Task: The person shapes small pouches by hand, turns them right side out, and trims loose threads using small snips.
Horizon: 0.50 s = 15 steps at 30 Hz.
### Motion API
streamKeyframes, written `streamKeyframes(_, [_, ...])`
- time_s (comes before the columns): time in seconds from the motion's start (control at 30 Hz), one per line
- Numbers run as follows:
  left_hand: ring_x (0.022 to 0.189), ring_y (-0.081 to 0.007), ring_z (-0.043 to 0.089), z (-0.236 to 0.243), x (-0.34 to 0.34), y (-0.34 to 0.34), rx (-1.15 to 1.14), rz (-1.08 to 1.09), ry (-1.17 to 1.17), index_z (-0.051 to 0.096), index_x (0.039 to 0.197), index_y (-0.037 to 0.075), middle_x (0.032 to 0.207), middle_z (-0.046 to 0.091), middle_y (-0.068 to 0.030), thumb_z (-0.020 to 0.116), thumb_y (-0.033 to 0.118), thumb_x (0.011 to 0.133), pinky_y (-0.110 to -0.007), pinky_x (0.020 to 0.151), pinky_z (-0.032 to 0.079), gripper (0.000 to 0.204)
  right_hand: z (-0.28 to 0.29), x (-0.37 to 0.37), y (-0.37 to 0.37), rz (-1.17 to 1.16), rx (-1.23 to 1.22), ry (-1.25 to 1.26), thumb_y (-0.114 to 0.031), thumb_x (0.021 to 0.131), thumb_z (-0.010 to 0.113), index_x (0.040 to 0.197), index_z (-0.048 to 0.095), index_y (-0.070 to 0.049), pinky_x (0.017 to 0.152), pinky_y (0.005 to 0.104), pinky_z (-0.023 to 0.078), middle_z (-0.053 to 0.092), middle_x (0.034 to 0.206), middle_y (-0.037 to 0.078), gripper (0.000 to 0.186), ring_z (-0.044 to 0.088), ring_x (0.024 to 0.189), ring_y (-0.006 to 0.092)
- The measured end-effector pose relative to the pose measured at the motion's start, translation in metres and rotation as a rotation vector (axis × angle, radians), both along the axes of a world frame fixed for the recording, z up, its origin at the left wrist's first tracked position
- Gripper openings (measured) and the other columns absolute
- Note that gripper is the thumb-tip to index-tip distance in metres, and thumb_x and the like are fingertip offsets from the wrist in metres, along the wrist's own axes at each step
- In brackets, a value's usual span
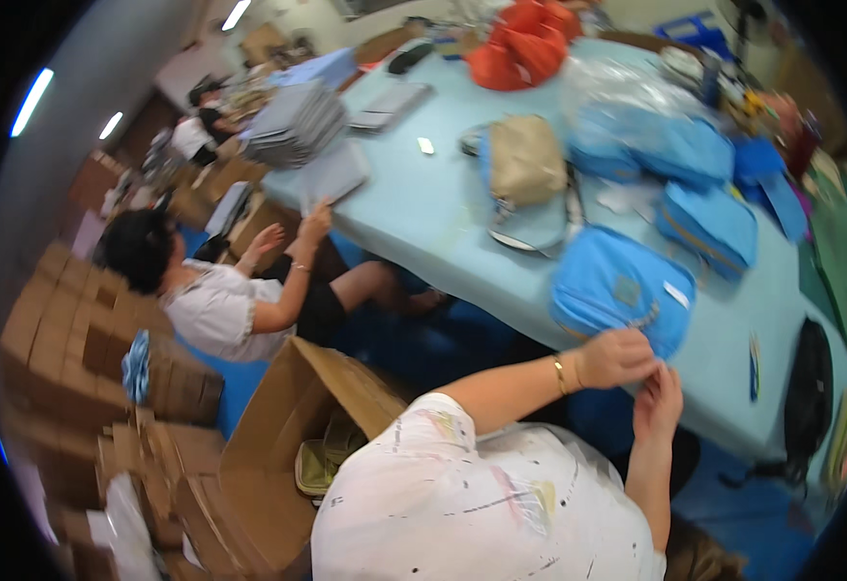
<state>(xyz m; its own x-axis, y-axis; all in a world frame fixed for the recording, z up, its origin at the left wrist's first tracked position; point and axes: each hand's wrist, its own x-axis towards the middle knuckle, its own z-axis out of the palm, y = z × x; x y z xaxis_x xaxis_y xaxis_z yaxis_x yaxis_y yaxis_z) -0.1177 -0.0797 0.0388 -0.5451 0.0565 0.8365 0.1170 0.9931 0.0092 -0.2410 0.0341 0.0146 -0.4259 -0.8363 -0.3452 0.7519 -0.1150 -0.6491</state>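
Note:
A bright blue bag point(617, 287) with a small white label lies on the near edge of the table. My left hand point(619, 356) is closed, its fingers pinched together at the bag's lower edge. My right hand point(658, 402) meets it fingertip to fingertip, also in a pinch, just below the bag. Whatever is between the fingers is too small to make out. A beige bag point(528, 160) with a strap lies farther back to the left. Beyond the blue bag are another blue bag point(709, 228) and a clear plastic-wrapped blue bag point(675, 150).
A light blue cloth covers the table point(423, 208). At left, a seated person point(230, 300) handles a grey flat piece beside a stack of grey pieces point(298, 124). An open carton point(278, 426) holds green bags. A black bag point(809, 392) and a pen point(755, 368) lie at right.

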Motion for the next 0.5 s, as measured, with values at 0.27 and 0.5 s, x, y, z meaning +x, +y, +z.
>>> streamKeyframes(0.27, [0.085, -0.0255, 0.056, -0.012, 0.002, 0.009, 0.045, 0.142, 0.041, 0.061, 0.098, 0.0, 0.089, 0.055, -0.0077, 0.062, 0.005, 0.072, -0.035, 0.074, 0.049, 0.026, -0.006, -0.082, -0.017, -0.099, 0.216, 1.342, -0.014, 0.09, 0.06, 0.115, 0.053, -0.004, 0.083, 0.0304, 0.044, 0.057, 0.107, 0.007, 0.028, 0.055, 0.098, 0.0177])
streamKeyframes(0.5, [0.09, -0.0235, 0.054, -0.008, -0.007, 0.031, 0.3, 0.353, 0.109, 0.064, 0.101, 0.005, 0.093, 0.055, -0.0066, 0.065, 0.003, 0.071, -0.036, 0.083, 0.044, 0.031, -0.038, -0.205, -0.019, -0.337, 0.565, 2.147, -0.017, 0.086, 0.062, 0.121, 0.058, -0.007, 0.097, 0.0405, 0.038, 0.057, 0.12, 0.012, 0.036, 0.05, 0.112, 0.0326])
